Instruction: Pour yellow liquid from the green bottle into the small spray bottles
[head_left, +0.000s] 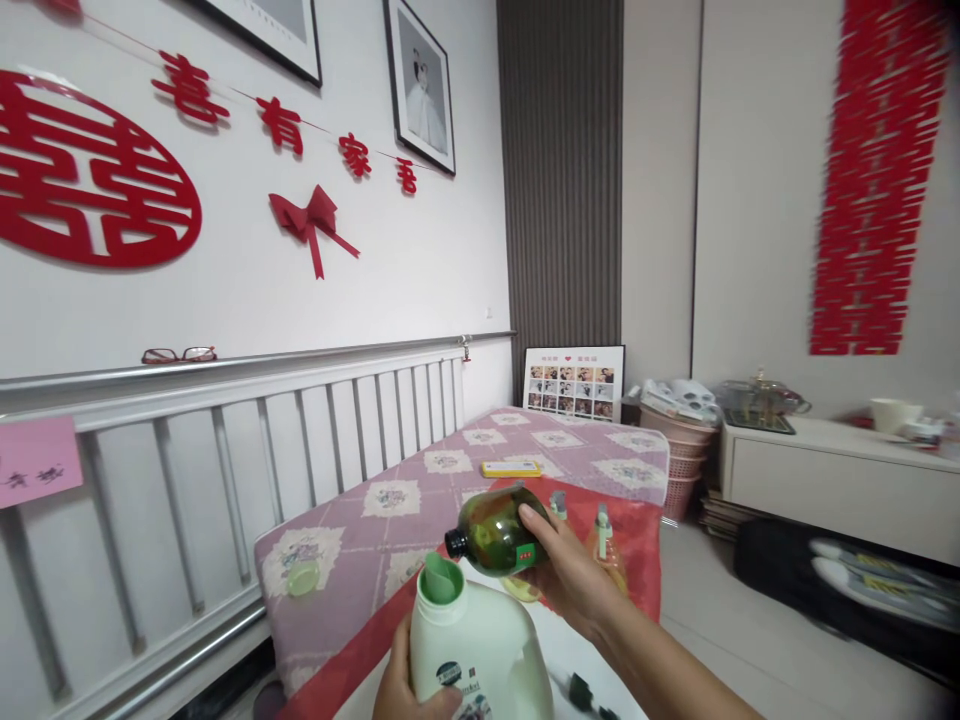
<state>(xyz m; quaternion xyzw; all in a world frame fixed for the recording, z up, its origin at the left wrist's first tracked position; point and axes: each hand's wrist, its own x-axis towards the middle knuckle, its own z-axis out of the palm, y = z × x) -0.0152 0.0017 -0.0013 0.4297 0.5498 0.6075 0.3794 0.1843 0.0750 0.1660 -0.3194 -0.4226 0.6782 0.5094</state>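
A: What is the left hand (409, 690) doing?

B: Its fingers are wrapped on the side of the big white jug (471, 645), holding it upright. Above those fingers, the green spout (441, 578) on top of the jug is open. Its round green cap (303, 577) lies off to the left of the fingers, on the purple bed cover (450, 470).

A: And the right hand (570, 575)?

B: Its fingers are clamped round the fat end of the green bottle (495, 530). The bottle is tipped on its side. Its black mouth points down at the spout, just above it, not touching.

A: Is anything coming out?

B: I can't see any liquid falling. The bottle looks partly full, so I think the pouring is only starting, with most left to do.

A: What is past the right fingers?

B: Two small spray bottles (600, 535), partly hidden, and a yellow box (511, 468) farther back.
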